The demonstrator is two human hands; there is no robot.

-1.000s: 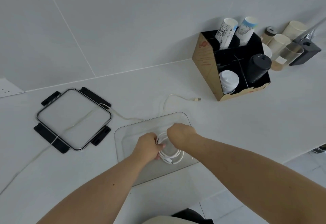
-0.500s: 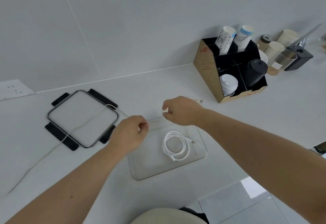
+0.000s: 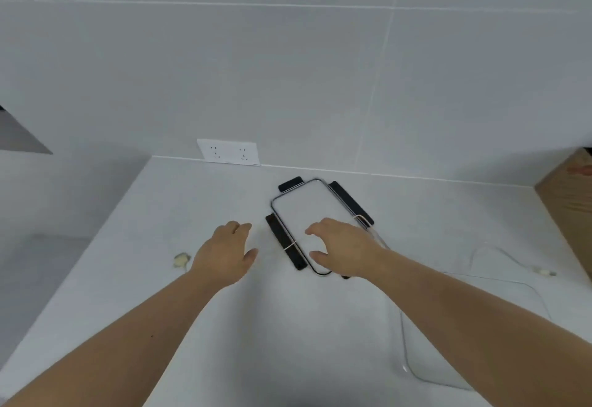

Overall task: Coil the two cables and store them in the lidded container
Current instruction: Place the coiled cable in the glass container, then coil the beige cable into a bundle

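Reaching with both arms extended over the white tabletop (image 3: 288,326): left hand (image 3: 224,253) empty, fingers loosely spread, palm down; right hand (image 3: 344,246) empty, splayed above the lid (image 3: 298,214). Second cable (image 3: 290,246) lies slack across the lid, its plug (image 3: 543,272) far right beyond the clear container (image 3: 405,365). Judged light, limp, tangle-prone; best pinched where it crosses the lid edge.

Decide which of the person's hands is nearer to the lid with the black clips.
Right. The right hand hovers over the lid, overlapping its near edge; the left hand is off to the lid's left, above the counter.
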